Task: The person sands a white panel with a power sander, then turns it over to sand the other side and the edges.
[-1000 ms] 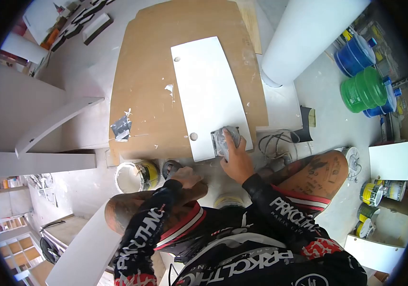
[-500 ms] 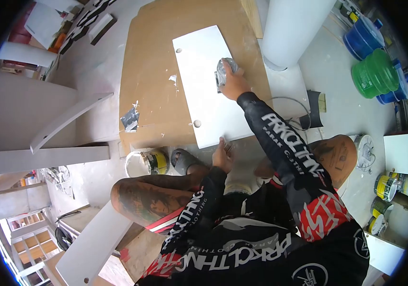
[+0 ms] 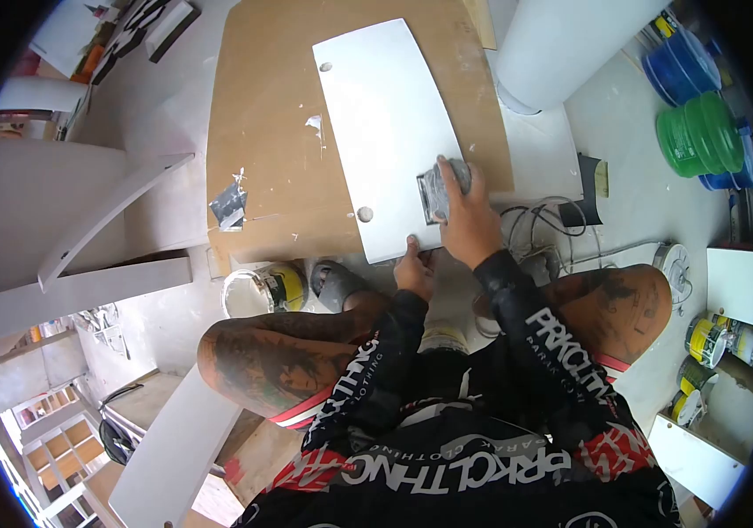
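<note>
A white panel [image 3: 389,114] with one curved edge and two round holes lies on a brown board [image 3: 279,97]. My right hand [image 3: 470,211] is wrapped over a grey sanding tool [image 3: 433,194], which rests on the panel near its lower right edge. At the panel's near end, my left hand [image 3: 415,271] grips the edge, thumb on top and fingers partly hidden beneath.
A white cylinder [image 3: 561,53] stands behind at the right, near a loose cable [image 3: 539,216]. An open bucket [image 3: 262,290] sits left of the sandal [image 3: 337,286]. Grey sandpaper [image 3: 229,208] lies on the board; green [image 3: 697,136] and blue containers stand far right.
My right hand and the tool have moved down the panel, toward my body and slightly right. My left hand still holds the near edge. The view has shifted slightly.
</note>
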`<control>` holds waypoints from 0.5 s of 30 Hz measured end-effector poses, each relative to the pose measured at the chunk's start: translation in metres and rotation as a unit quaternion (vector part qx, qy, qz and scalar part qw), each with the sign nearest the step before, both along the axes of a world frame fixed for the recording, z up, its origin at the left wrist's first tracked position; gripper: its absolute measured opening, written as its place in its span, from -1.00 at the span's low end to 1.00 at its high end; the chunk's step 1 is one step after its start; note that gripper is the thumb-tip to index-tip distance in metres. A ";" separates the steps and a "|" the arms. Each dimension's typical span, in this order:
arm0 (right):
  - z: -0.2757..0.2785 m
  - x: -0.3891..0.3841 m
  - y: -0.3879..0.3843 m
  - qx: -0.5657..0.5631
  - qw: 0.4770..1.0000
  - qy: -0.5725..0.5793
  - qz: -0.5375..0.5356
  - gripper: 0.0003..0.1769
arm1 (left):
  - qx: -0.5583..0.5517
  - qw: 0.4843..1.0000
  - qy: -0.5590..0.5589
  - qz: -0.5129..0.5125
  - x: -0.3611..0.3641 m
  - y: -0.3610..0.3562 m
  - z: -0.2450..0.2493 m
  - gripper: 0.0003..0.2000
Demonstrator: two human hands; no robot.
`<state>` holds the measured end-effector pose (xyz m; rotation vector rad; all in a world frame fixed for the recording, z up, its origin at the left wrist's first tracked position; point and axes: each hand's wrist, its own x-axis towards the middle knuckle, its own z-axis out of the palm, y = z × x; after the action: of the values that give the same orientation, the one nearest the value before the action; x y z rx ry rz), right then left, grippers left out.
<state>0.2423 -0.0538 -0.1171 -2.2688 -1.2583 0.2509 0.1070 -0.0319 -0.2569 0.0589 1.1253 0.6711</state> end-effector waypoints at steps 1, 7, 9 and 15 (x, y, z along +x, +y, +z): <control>-0.002 0.008 0.012 -0.005 1.000 -0.004 0.008 0.08 | 0.005 1.000 0.014 0.004 0.002 0.000 0.003 -0.67; -0.021 0.065 0.110 -0.028 0.999 0.003 0.031 0.10 | 0.045 0.997 0.059 0.035 0.016 -0.009 0.025 -0.58; -0.020 0.085 0.149 -0.044 0.998 0.015 0.030 0.10 | 0.045 0.996 0.065 0.048 0.020 -0.011 0.027 -0.56; -0.010 0.143 0.262 -0.183 0.973 -0.097 0.097 -0.12 | 0.035 0.994 0.094 0.042 0.024 -0.010 0.025 -0.56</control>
<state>0.3848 0.2086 -0.1271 -2.5274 -1.6557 0.3646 0.1314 -0.0423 -0.2318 0.1370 1.2903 0.7920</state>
